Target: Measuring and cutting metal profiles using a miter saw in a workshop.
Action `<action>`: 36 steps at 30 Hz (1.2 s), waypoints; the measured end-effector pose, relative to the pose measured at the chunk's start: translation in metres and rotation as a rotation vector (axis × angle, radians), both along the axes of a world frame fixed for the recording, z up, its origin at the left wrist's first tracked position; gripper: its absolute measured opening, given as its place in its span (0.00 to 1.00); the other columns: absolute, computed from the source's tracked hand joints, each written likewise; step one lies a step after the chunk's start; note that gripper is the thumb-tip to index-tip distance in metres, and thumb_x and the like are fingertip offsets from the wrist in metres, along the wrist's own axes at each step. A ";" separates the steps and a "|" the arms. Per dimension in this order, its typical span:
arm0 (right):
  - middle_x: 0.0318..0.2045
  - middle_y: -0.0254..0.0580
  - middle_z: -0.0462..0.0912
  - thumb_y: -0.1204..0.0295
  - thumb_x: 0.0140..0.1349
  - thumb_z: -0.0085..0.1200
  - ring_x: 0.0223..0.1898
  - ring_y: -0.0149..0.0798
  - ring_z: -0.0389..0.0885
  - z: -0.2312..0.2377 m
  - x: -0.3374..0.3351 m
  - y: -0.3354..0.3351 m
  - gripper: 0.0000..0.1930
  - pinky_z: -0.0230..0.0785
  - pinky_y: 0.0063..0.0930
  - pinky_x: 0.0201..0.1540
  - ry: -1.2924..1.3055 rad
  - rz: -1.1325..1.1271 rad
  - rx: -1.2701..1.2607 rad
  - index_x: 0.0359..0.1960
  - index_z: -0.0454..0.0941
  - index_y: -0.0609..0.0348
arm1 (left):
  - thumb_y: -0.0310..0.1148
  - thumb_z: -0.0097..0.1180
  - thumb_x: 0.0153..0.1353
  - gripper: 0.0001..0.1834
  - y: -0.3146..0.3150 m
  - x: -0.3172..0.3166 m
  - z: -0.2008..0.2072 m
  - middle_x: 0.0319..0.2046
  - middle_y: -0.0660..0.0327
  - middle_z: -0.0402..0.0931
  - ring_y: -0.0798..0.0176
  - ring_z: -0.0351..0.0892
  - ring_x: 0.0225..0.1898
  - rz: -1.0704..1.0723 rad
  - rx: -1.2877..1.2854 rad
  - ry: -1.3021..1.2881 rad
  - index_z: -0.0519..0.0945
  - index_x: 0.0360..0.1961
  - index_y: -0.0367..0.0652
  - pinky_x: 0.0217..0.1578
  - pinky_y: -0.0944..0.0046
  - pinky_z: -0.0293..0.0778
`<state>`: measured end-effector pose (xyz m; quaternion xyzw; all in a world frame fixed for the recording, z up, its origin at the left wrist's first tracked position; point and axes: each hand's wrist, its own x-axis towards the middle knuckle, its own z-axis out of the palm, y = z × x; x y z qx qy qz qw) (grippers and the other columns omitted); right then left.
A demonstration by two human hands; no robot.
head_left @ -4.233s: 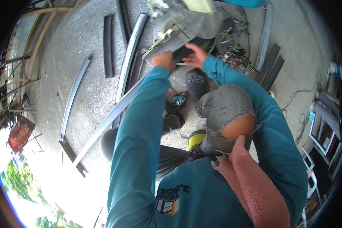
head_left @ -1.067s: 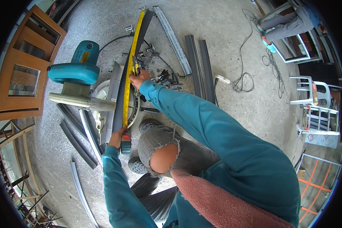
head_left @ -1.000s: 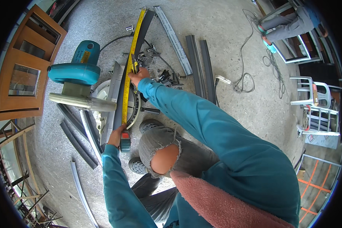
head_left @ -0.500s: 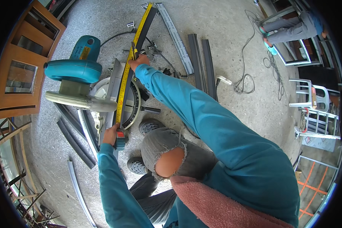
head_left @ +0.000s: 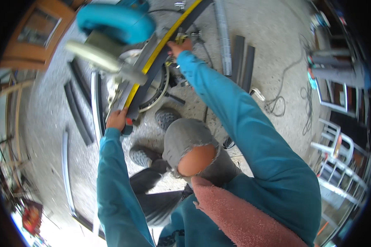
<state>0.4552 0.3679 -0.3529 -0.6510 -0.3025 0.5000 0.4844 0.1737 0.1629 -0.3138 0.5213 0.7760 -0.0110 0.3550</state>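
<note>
A yellow tape measure blade [head_left: 163,45] is stretched along a long dark metal profile [head_left: 141,97] that lies across a miter saw [head_left: 115,22] with a teal motor housing. My left hand [head_left: 117,119] is closed on the tape measure's case [head_left: 128,126], at the near end of the profile; the hand partly hides the case. Farther up, my right hand [head_left: 179,47] rests at the profile's edge, fingers closed on a slim yellow-and-black tool [head_left: 180,38]. Blur keeps me from telling that tool's exact kind.
Dark profiles [head_left: 79,113] and a pale strip [head_left: 66,164] lie on the floor at left. More profiles [head_left: 237,57] lie beyond my right arm, near a cable [head_left: 278,96]. White plastic chairs [head_left: 334,142] and another person's legs [head_left: 338,68] are at right; a wooden door [head_left: 37,33] is far left.
The whole view has shifted and blurred with head motion. Both hands stay on the tape and profile, which now appear more slanted, their far end farther right.
</note>
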 end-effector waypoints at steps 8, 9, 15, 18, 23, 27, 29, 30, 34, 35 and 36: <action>0.24 0.42 0.75 0.66 0.55 0.55 0.16 0.35 0.75 -0.010 0.019 -0.093 0.13 0.68 0.30 0.16 -0.141 0.556 -0.077 0.37 0.68 0.60 | 0.54 0.41 0.60 0.24 -0.021 0.019 0.015 0.33 0.46 0.79 0.39 0.78 0.38 0.097 0.146 0.223 0.77 0.37 0.44 0.41 0.45 0.71; 0.23 0.42 0.76 0.66 0.55 0.54 0.18 0.36 0.77 -0.018 0.016 -0.100 0.13 0.69 0.31 0.19 -0.124 0.644 -0.044 0.37 0.70 0.59 | 0.54 0.41 0.60 0.24 -0.020 0.017 0.015 0.33 0.46 0.79 0.40 0.77 0.39 0.097 0.126 0.216 0.77 0.38 0.45 0.41 0.46 0.70; 0.26 0.50 0.79 0.63 0.57 0.46 0.30 0.50 0.77 -0.026 -0.020 -0.129 0.15 0.68 0.38 0.36 -0.183 0.880 -0.124 0.41 0.71 0.60 | 0.53 0.36 0.62 0.25 -0.026 0.018 0.007 0.37 0.47 0.79 0.43 0.77 0.42 0.057 -0.028 0.293 0.78 0.39 0.45 0.44 0.48 0.70; 0.28 0.51 0.79 0.62 0.59 0.45 0.31 0.52 0.78 -0.018 -0.024 -0.124 0.17 0.69 0.39 0.37 -0.146 0.809 -0.221 0.46 0.68 0.60 | 0.50 0.35 0.63 0.24 -0.027 0.023 0.002 0.38 0.47 0.78 0.44 0.78 0.41 -0.017 -0.012 0.329 0.77 0.42 0.44 0.45 0.48 0.72; 0.32 0.59 0.79 0.62 0.61 0.44 0.35 0.60 0.77 -0.014 -0.021 -0.114 0.18 0.69 0.47 0.40 -0.298 0.878 -0.011 0.48 0.67 0.59 | 0.48 0.35 0.64 0.24 -0.025 0.018 -0.005 0.39 0.46 0.78 0.43 0.77 0.43 0.001 -0.088 0.294 0.78 0.41 0.43 0.47 0.48 0.71; 0.33 0.60 0.79 0.62 0.59 0.44 0.36 0.63 0.75 -0.023 -0.011 -0.096 0.14 0.67 0.51 0.41 -0.519 0.973 0.148 0.43 0.68 0.56 | 0.47 0.34 0.64 0.24 -0.018 0.027 -0.015 0.41 0.46 0.78 0.44 0.77 0.44 -0.049 -0.099 0.291 0.78 0.43 0.43 0.48 0.49 0.71; 0.32 0.59 0.79 0.62 0.59 0.45 0.36 0.63 0.76 -0.023 -0.014 -0.091 0.14 0.67 0.51 0.42 -0.593 0.970 0.173 0.43 0.68 0.56 | 0.47 0.35 0.64 0.23 -0.020 0.029 -0.015 0.41 0.45 0.78 0.43 0.77 0.44 -0.083 -0.086 0.321 0.78 0.43 0.43 0.48 0.49 0.70; 0.32 0.58 0.79 0.62 0.58 0.45 0.36 0.63 0.76 -0.023 -0.015 -0.090 0.15 0.67 0.51 0.42 -0.660 0.974 0.214 0.43 0.69 0.55 | 0.47 0.35 0.64 0.23 -0.021 0.030 -0.015 0.41 0.45 0.77 0.43 0.77 0.44 -0.098 -0.082 0.322 0.78 0.43 0.43 0.48 0.49 0.70; 0.33 0.55 0.80 0.63 0.58 0.46 0.36 0.60 0.77 -0.031 -0.008 -0.090 0.14 0.69 0.48 0.41 -0.681 0.970 0.319 0.42 0.70 0.56 | 0.48 0.35 0.63 0.24 -0.024 0.030 -0.023 0.42 0.45 0.77 0.43 0.75 0.46 -0.089 -0.120 0.296 0.78 0.45 0.44 0.49 0.48 0.69; 0.33 0.54 0.80 0.63 0.58 0.46 0.36 0.59 0.77 -0.033 -0.004 -0.091 0.14 0.69 0.47 0.41 -0.685 0.979 0.354 0.43 0.70 0.56 | 0.47 0.36 0.63 0.23 -0.025 0.034 -0.024 0.41 0.45 0.77 0.43 0.76 0.45 -0.093 -0.122 0.303 0.78 0.45 0.45 0.49 0.48 0.69; 0.34 0.53 0.80 0.63 0.58 0.46 0.36 0.58 0.78 -0.035 -0.001 -0.091 0.15 0.70 0.46 0.41 -0.690 0.988 0.390 0.43 0.70 0.57 | 0.47 0.36 0.63 0.23 -0.025 0.037 -0.025 0.41 0.45 0.77 0.42 0.76 0.45 -0.097 -0.123 0.311 0.78 0.44 0.45 0.48 0.48 0.70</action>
